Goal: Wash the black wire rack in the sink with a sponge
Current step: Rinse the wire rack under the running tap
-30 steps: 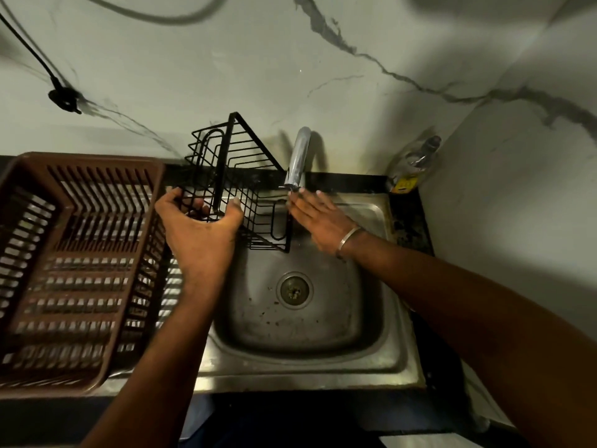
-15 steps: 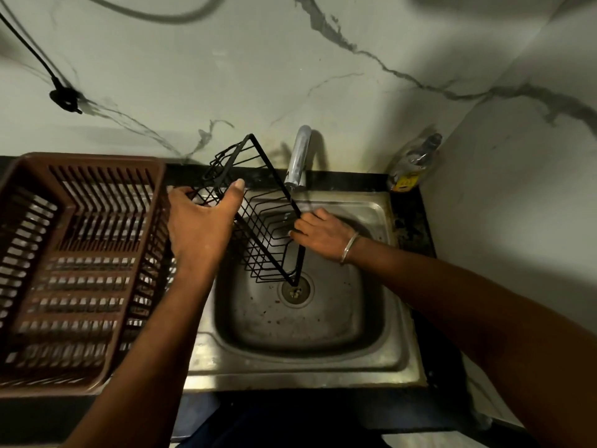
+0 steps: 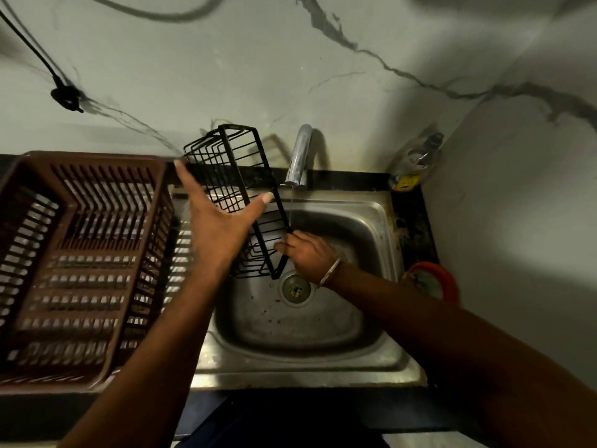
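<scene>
While the tap (image 3: 300,153) runs, right hand (image 3: 310,257) grips black wire rack (image 3: 232,163), left hand (image 3: 219,221) splayed open, bottle label (image 3: 407,182) blurred.

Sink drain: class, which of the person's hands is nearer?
Right. The right hand grips the black wire rack just beside the drain; the left hand spreads open farther up-left.

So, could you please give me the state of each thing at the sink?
black wire rack: tilted, lower corner down in sink
tap: running, thin stream
left hand: open, fingers spread at rack
right hand: grips rack's lower edge
brown basket: upright beside sink
</scene>
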